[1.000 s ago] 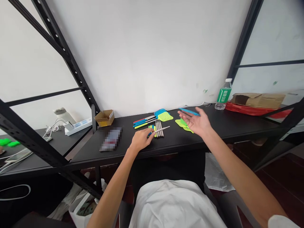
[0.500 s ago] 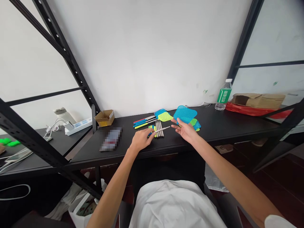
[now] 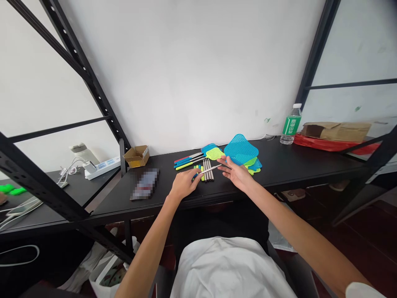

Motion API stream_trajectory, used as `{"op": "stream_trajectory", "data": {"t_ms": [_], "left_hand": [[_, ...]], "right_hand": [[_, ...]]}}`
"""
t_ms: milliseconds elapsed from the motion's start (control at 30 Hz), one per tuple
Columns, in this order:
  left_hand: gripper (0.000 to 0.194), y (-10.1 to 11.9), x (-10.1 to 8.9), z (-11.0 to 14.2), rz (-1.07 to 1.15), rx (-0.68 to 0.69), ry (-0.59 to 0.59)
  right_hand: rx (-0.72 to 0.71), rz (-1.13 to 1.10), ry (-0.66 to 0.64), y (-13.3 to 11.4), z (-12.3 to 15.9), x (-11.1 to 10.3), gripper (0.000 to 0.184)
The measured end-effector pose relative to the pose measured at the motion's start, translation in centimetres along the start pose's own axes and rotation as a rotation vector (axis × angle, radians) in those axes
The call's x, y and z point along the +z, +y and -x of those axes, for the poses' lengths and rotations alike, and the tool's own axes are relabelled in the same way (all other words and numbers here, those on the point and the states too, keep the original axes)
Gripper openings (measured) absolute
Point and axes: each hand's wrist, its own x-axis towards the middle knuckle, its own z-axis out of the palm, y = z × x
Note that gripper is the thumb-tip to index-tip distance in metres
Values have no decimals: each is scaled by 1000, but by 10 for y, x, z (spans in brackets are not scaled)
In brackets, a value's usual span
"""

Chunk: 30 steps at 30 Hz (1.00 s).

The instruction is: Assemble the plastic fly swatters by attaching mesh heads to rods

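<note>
- The left hand point(image 3: 185, 185) is closed around one end of a thin silver rod point(image 3: 211, 169). The fingers hide that end, with a bit of blue point(image 3: 195, 176) showing under them, and the rod's far end sticks out of the grip to the right, toward the other hand.
- The right hand point(image 3: 236, 174) is open with its fingers spread, and its grip holds nothing visible. Its fingertips point(image 3: 219, 160) come close to the rod's tip, but whether they touch is hard to make out.
- Just above the right hand, a blue mesh fly swatter head point(image 3: 241, 149) sits tilted over a heap of green and blue swatter heads point(image 3: 252, 165), which it partly hides. Whether the hand touches it is unclear.
- Just beyond the left grip lie a row of dark-and-silver rods point(image 3: 208, 169) and some blue and yellow handles point(image 3: 187, 160).
- To the left of the grip, on the black counter point(image 3: 279, 165), are a small cardboard box point(image 3: 136, 156) and a blurred flat object point(image 3: 145, 184) that cannot be made out.
- Far to the right of the grip stands a water bottle point(image 3: 288, 129).
</note>
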Motion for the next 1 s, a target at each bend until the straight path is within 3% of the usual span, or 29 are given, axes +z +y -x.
{"op": "stream_trajectory", "data": {"t_ms": [500, 800, 1000], "left_hand": [[34, 0, 2, 1, -18, 1, 21], [33, 0, 2, 0, -21, 3, 18], [32, -1, 3, 0, -34, 0, 2]], "right_hand": [[-2, -147, -51, 13, 2, 5, 28], [3, -219, 73, 10, 3, 9, 27], [15, -226, 74, 9, 6, 12, 27]]}}
